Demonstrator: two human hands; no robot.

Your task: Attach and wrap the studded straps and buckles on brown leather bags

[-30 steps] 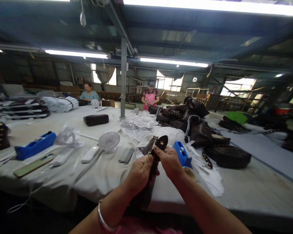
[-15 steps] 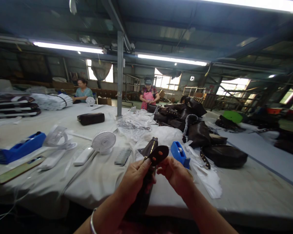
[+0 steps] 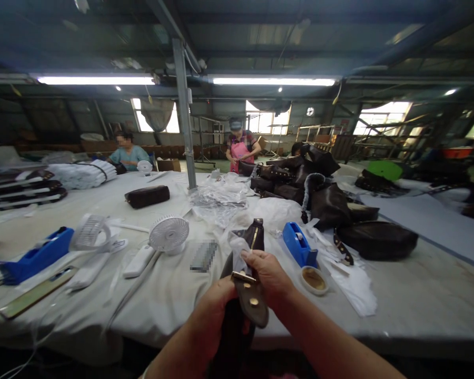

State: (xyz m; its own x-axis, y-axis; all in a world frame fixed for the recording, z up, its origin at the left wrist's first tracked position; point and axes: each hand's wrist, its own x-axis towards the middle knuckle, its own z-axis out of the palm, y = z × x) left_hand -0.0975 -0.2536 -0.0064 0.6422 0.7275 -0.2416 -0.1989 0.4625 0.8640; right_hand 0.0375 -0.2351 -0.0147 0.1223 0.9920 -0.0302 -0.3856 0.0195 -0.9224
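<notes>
A dark brown leather bag stands close in front of me, its zipped top pointing away. My left hand is closed on the bag's strap beside a metal buckle. The strap's rounded end, with its gold studs, hangs down toward me. Just above the buckle, my right hand pinches a thin white wrapping that lies along the strap. The left fingers are partly hidden behind the leather.
A blue tape dispenser and a tape roll lie to the right, before a pile of brown bags. White fans, a phone and another blue dispenser are on the left. Two people work across the table.
The studded strap end has swung from pointing up and away to hanging toward me. My right hand has moved onto the white wrapping above the buckle.
</notes>
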